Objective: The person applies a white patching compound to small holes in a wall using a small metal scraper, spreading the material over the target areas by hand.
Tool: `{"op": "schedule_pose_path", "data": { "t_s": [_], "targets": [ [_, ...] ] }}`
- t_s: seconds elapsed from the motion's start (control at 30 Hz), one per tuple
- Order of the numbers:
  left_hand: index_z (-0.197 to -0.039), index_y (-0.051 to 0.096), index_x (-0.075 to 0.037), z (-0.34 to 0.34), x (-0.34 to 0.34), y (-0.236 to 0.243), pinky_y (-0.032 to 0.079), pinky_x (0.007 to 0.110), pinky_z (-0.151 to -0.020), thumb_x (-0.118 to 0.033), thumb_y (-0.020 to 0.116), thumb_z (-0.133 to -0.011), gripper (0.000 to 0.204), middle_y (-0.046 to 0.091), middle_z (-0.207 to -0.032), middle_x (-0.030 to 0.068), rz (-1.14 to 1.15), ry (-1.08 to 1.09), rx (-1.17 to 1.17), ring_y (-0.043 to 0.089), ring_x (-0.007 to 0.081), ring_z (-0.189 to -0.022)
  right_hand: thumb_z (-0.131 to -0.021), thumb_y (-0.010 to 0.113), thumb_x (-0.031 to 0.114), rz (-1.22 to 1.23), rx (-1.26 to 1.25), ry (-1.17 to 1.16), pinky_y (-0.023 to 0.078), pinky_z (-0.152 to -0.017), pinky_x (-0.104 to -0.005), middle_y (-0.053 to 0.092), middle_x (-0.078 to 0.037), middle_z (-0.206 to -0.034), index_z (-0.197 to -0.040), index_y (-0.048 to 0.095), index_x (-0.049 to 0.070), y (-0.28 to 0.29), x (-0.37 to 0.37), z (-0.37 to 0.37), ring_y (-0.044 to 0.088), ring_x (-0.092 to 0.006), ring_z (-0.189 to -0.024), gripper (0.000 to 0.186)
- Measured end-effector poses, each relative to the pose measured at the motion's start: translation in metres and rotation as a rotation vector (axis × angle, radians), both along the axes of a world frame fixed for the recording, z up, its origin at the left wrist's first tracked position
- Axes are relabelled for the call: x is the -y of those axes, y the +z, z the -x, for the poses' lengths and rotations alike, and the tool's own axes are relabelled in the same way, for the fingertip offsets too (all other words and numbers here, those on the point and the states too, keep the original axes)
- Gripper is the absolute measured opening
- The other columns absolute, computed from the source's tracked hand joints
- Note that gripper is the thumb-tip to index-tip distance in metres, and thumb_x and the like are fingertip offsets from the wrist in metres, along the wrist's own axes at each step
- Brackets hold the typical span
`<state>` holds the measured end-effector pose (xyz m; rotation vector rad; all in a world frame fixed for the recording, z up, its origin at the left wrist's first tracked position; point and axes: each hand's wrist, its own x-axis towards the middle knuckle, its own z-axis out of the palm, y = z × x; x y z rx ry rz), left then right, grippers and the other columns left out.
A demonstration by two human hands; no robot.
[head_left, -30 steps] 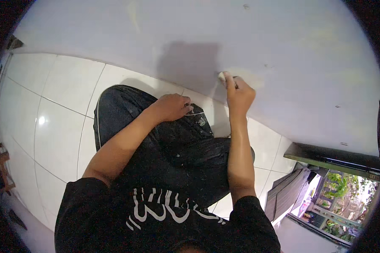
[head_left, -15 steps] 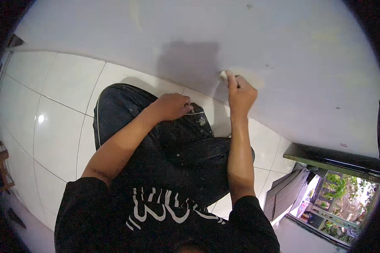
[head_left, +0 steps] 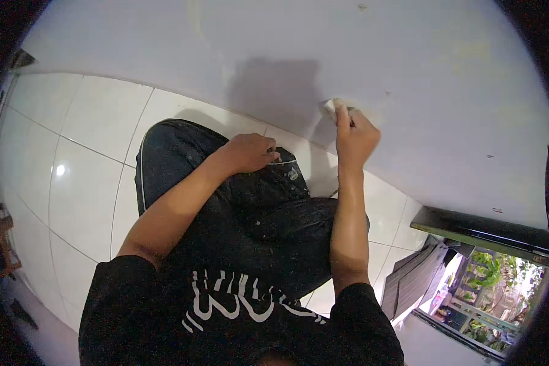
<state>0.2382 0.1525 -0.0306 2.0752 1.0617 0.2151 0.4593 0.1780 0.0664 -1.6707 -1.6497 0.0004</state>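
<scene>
My right hand (head_left: 358,139) is closed on a small off-white folded piece (head_left: 330,108), like sandpaper or cloth; its exact kind is unclear. The piece touches the pale lilac wall (head_left: 421,55), beside a lighter, yellowish patch (head_left: 369,111). Over my dark trousers (head_left: 183,158), near the bent knee, rests my left hand (head_left: 248,152) with its fingers curled in. Whether anything lies inside those fingers is hidden.
White floor tiles (head_left: 85,177) meet the wall's foot in front of me. Small dark marks (head_left: 490,156) dot the wall. On the right, a dark ledge (head_left: 470,226) stands beside an opening with green plants (head_left: 488,268). A brown wooden object (head_left: 0,235) sits at the far left.
My right hand has slid slightly to the right along the wall with the off-white piece. My left hand has stayed almost still at the knee.
</scene>
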Motion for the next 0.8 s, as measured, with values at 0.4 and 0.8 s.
{"op": "schedule_pose_path", "data": {
  "t_s": [0.4, 0.8],
  "targets": [
    [-0.114, 0.062, -0.005, 0.001, -0.001, 0.002, 0.051, 0.054, -0.089, -0.042, 0.051, -0.102, 0.041, 0.069, -0.104, 0.0228, -0.037, -0.015, -0.096, 0.066, 0.0428, -0.101, -0.088, 0.076, 0.032, -0.103, 0.281, 0.076, 0.040, -0.046, -0.0354, 0.058, -0.012, -0.055, -0.061, 0.064, 0.004, -0.010, -0.005, 0.004, 0.050, -0.0243, -0.043, 0.040],
    [-0.115, 0.063, -0.003, -0.001, 0.001, -0.002, 0.051, 0.055, -0.089, -0.042, 0.051, -0.102, 0.043, 0.069, -0.104, 0.0244, 0.002, -0.007, -0.051, 0.066, 0.0445, -0.101, -0.093, 0.066, 0.043, 0.019, 0.137, 0.001, 0.048, -0.052, -0.0407, 0.063, -0.014, -0.061, -0.066, 0.066, 0.008, -0.007, 0.000, 0.003, 0.062, -0.0338, -0.054, 0.045]
  ]
}}
